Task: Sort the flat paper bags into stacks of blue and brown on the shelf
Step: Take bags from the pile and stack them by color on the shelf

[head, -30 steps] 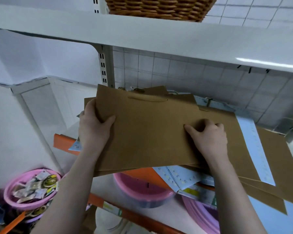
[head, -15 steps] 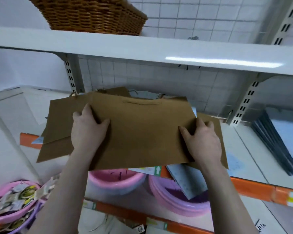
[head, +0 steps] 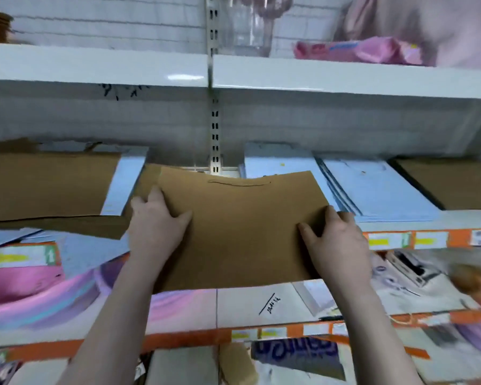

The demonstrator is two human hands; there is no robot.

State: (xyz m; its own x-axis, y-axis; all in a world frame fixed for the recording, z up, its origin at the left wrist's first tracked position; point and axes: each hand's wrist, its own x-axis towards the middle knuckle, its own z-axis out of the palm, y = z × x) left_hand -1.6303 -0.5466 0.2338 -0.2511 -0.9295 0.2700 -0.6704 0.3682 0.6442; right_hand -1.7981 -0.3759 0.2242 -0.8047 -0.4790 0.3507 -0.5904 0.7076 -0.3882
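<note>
I hold a flat brown paper bag [head: 239, 226] in front of the shelf [head: 400, 226], near the upright post. My left hand [head: 156, 220] grips its left edge, thumb on top. My right hand [head: 336, 240] grips its right edge the same way. To the right on the shelf lies a stack of blue bags [head: 372, 190], and beyond it a stack of brown bags [head: 450, 184]. At the left lies a loose pile of brown bags [head: 47, 184] with a blue bag [head: 125, 184] mixed in.
An upper shelf board [head: 317, 76] overhangs closely above. Pink basins [head: 25, 287] sit on the lower shelf at the left. The orange shelf edge [head: 428, 240] carries price labels. Packaged goods [head: 406, 270] lie lower right.
My view and both hands have swung to the right with the brown bag, away from the mixed pile toward the sorted stacks. The grip on the bag is unchanged.
</note>
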